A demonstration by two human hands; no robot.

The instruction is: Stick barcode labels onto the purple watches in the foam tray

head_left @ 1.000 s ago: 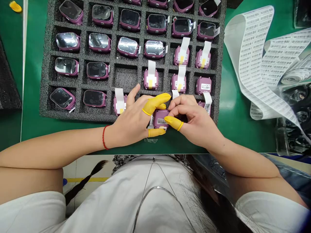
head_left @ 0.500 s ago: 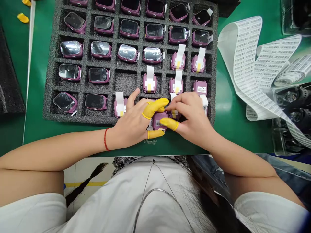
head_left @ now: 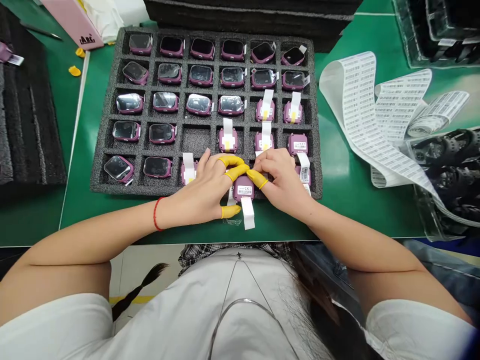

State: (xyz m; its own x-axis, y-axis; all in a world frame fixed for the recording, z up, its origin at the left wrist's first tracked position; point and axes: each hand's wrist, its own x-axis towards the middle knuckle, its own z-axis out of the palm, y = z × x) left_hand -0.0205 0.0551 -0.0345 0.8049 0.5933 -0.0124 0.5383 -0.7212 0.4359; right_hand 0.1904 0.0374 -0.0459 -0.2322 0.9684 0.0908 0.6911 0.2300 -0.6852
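A purple watch body (head_left: 243, 190) lies back-side up at the near edge of a black foam tray (head_left: 98, 150), with a white strip (head_left: 247, 214) hanging from it toward me. My left hand (head_left: 204, 192), wearing yellow finger cots, grips the watch body from the left with thumb and fingers. My right hand (head_left: 281, 180), one yellow cot on its thumb, pinches the same watch body from the right. The tray holds several purple watch bodies in its cells, some face up, some back up with white strips.
Long white strips of barcode labels (head_left: 360, 115) curl across the green mat (head_left: 337, 200) at the right. Clear trays of black parts (head_left: 446, 155) stand at the far right. Dark foam sheets (head_left: 22, 125) lie at the left. A pink box (head_left: 73, 22) sits at the far left back.
The camera has tilted up, showing more of the tray's far side. A white strip now hangs from the held watch body toward me; my hands have drawn closer together on it.
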